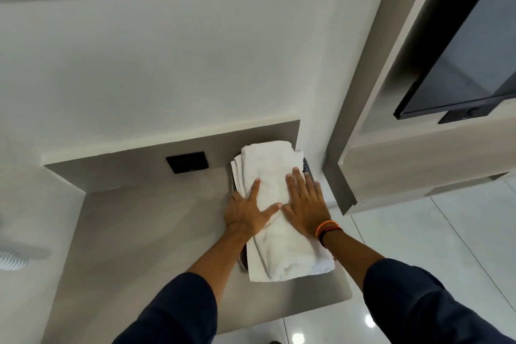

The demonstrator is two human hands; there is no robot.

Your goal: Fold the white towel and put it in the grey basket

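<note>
The white towel (275,176) lies folded into a long stack on top of the grey basket (305,165), which it covers almost wholly; only slivers of the basket's rim show at the right and at the lower left. My left hand (245,211) rests flat on the towel's left edge with fingers spread. My right hand (304,202) presses flat on the towel's right half, fingers apart, with orange and dark bands on its wrist. Neither hand grips anything.
The basket stands at the back right corner of a beige desk (145,246), against a low back panel with a black socket plate (187,162). A wall-mounted dark screen (469,58) hangs to the right above a cabinet. Glossy white floor tiles (418,246) lie beyond the desk's edge.
</note>
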